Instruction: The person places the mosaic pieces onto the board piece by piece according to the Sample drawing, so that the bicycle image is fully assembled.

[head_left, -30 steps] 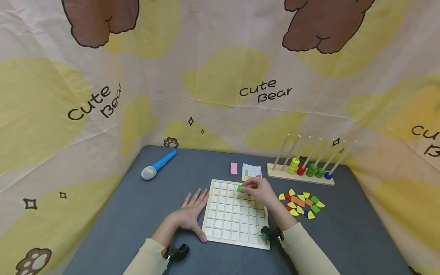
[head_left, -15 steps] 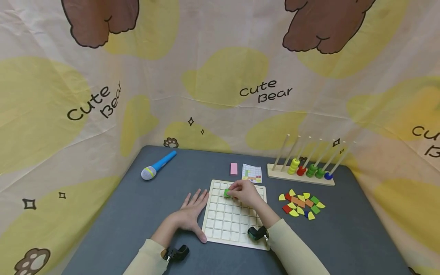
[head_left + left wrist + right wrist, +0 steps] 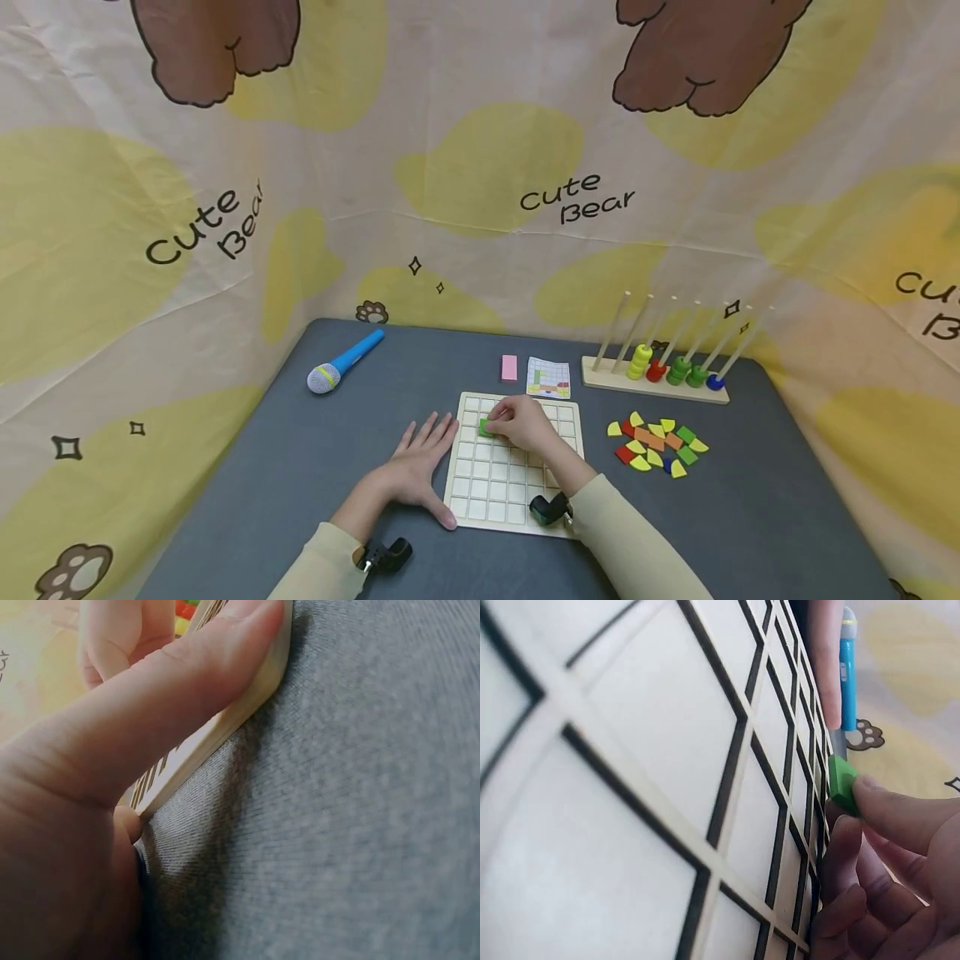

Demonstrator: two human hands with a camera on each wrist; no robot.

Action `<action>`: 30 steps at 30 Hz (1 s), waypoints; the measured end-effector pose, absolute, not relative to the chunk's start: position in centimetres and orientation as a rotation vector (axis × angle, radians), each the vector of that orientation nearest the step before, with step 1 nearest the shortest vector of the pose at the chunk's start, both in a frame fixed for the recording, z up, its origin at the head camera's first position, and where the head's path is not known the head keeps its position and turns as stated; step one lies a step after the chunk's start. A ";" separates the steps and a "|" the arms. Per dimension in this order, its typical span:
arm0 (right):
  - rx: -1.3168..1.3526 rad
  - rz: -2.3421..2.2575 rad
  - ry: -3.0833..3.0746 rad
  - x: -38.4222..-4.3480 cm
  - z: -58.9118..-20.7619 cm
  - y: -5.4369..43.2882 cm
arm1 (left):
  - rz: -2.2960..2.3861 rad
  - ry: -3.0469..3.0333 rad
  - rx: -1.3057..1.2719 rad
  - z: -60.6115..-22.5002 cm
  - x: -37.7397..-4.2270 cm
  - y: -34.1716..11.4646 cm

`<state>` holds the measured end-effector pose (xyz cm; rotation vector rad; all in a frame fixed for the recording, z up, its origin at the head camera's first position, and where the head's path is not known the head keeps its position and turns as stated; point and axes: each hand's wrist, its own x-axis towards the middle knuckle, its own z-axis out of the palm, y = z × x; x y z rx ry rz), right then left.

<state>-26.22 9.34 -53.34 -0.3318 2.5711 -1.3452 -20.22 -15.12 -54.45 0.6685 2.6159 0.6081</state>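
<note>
**One green tile (image 3: 483, 427) in your right hand (image 3: 521, 423)**

You pinch this single tile at the upper left part of the one grid board (image 3: 480, 492); I cannot tell if they touch. Your left hand (image 3: 416, 473) has its fingers straight and spread, thumb on the board's near left corner. There are one microphone (image 3: 345, 361) and two other green tiles (image 3: 687, 455). The right wrist view shows the tile's thickness; only the head view shows one card (image 3: 548, 377).
</note>
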 end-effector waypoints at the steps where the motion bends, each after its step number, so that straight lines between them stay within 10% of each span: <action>1: -0.336 -1.334 2.581 -26.2 -53.3 9.2 | 0.611 2.618 0.673 -54.4 -20.2 -15.1; 30: -0.319 -1.302 2.637 -26.0 -51.5 10.2 | 0.635 2.621 0.675 -54.8 -20.2 -15.2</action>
